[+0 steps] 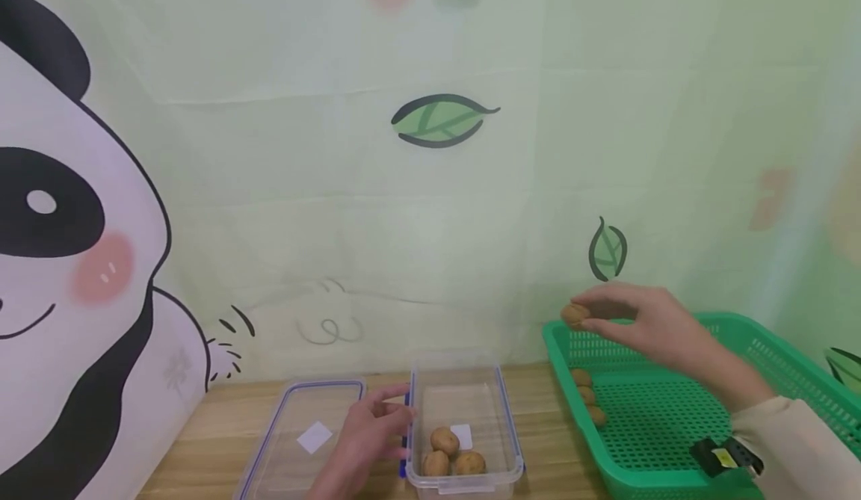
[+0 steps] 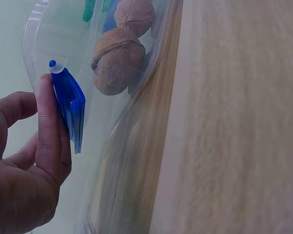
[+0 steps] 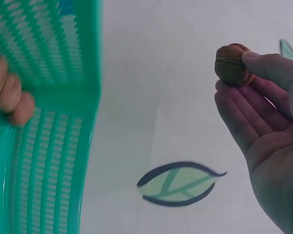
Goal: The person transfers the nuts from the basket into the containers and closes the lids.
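My right hand [image 1: 646, 324] pinches a walnut [image 1: 575, 315] between thumb and fingers, above the left rim of the green basket [image 1: 662, 477]. In the right wrist view the same walnut [image 3: 233, 64] shows its seam beside the thumb. Inside the basket, along its left wall, lie several walnuts [image 1: 587, 395]. My left hand [image 1: 370, 433] is at the left side of a clear plastic container [image 1: 464, 392], its fingers loosely bent by the blue side latch [image 2: 71, 105]. Three walnuts [image 1: 444, 440] sit in the near end of that container.
Left of the container, a clear lid [image 1: 279, 455] with a blue seal lies on the wooden table [image 1: 538, 440]. A printed cloth [image 1: 323, 186] with a panda and leaves hangs right behind the table.
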Tool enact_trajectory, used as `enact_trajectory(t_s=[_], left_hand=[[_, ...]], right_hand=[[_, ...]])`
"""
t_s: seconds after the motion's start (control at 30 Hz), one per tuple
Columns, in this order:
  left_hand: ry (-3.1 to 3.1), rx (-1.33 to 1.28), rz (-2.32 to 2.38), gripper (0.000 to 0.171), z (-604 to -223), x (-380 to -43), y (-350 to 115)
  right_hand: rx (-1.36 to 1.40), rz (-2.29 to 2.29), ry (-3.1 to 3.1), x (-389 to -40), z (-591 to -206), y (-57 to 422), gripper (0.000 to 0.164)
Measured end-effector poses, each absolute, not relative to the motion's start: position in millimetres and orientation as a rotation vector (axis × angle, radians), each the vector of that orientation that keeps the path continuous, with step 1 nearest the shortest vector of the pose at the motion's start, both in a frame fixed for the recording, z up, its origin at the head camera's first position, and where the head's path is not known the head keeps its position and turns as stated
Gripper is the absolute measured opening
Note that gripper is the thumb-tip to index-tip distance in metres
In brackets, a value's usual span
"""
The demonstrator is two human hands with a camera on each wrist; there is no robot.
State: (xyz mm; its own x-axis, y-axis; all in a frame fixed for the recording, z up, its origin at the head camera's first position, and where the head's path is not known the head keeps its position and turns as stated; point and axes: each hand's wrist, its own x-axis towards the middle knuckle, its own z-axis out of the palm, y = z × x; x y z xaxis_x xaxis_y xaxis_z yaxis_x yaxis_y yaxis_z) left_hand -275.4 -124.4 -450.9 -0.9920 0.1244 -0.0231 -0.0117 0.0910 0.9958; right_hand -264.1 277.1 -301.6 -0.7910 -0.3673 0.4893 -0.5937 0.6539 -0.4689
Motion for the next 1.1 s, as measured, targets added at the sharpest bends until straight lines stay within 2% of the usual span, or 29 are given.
enact_trajectory(t_s=[0.53, 0.83, 1.1], left_hand=[[2.231, 0.141, 2.062, 0.057, -450.6, -274.5, -124.1], [2.225, 0.149, 2.069, 0.058, -449.4, -274.0, -125.3], [2.238, 0.133, 2.055, 0.059, -450.3, -275.8, -124.4]], right_hand=[[0.734, 1.072, -2.229, -240.3, -320.5, 231.9, 0.035], [0.882, 1.179, -2.079, -234.1, -332.9, 203.3, 0.043], [0.909, 1.276, -2.092, -239.1, -355.5, 181.2, 0.036]])
